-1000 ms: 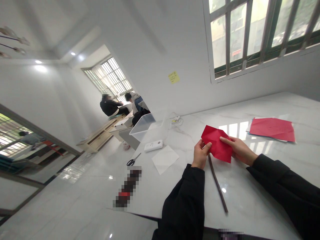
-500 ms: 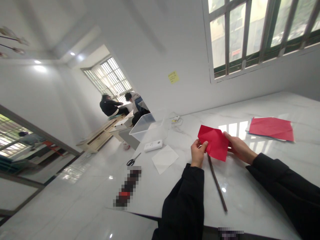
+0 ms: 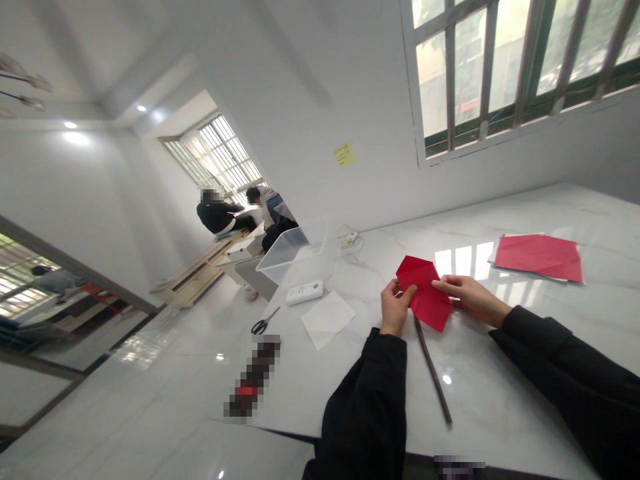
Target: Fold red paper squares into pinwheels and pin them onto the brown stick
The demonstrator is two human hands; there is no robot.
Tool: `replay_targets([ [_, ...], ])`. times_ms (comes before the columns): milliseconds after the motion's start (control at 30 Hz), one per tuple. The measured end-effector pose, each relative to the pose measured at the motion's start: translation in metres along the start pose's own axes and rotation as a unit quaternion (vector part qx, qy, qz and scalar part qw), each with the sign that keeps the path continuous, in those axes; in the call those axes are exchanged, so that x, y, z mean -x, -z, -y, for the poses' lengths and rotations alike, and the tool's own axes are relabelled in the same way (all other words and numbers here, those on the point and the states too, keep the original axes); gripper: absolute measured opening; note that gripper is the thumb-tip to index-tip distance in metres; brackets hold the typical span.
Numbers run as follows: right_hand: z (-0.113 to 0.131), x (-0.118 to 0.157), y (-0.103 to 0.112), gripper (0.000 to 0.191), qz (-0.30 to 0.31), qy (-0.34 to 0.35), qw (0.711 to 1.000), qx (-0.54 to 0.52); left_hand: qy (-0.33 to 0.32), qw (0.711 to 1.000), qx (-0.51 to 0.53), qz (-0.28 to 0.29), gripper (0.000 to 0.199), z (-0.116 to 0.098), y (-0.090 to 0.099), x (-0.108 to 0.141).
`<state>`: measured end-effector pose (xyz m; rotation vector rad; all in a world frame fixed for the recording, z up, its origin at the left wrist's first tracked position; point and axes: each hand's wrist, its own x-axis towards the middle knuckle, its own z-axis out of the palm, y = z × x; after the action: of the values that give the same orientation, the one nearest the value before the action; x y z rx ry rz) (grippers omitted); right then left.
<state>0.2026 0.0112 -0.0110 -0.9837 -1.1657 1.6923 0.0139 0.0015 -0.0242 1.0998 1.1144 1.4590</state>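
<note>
Left hand (image 3: pixel 394 310), right hand (image 3: pixel 479 301): fingers of both pinching folded, creased red paper (image 3: pixel 424 293), held between them over glossy white marbled counter (image 3: pixel 365 380). Nearer than fingers: slim dark-brown stick (image 3: pixel 434 373), far end close to paper. Left of fingers: white square paper sheet (image 3: pixel 329 319), white rectangular device (image 3: pixel 305 293), black-handled scissors (image 3: pixel 261 326). Right, beyond fingers: red-topped paper stack (image 3: pixel 540 259).

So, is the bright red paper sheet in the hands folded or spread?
Partly folded: the red paper sheet shows creases and an angular outline between the left hand and right hand.
</note>
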Motion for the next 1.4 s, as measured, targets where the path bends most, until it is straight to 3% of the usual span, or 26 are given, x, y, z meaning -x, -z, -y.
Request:
replay_targets([
  [167, 0.000, 0.001, -0.001, 0.033, 0.003, -0.006, 1.000, -0.005, 0.007, 1.000, -0.014, 0.027, 0.049, -0.001, -0.002, 0.003],
  [433, -0.003, -0.003, 0.001, 0.036, 0.024, 0.022, 0.995, 0.091, 0.031, 0.999, 0.009, 0.034, 0.052, 0.002, -0.001, 0.002],
  [1167, -0.011, -0.008, 0.004, 0.037, 0.009, 0.059, 0.992, 0.112, 0.048, 0.997, 0.024, 0.059, 0.053, 0.000, -0.004, 0.005],
  [1400, -0.008, -0.005, 0.001, 0.037, 0.025, 0.052, 0.992, 0.110, 0.042, 0.998, 0.003, 0.042, 0.052, 0.001, -0.004, 0.005],
])
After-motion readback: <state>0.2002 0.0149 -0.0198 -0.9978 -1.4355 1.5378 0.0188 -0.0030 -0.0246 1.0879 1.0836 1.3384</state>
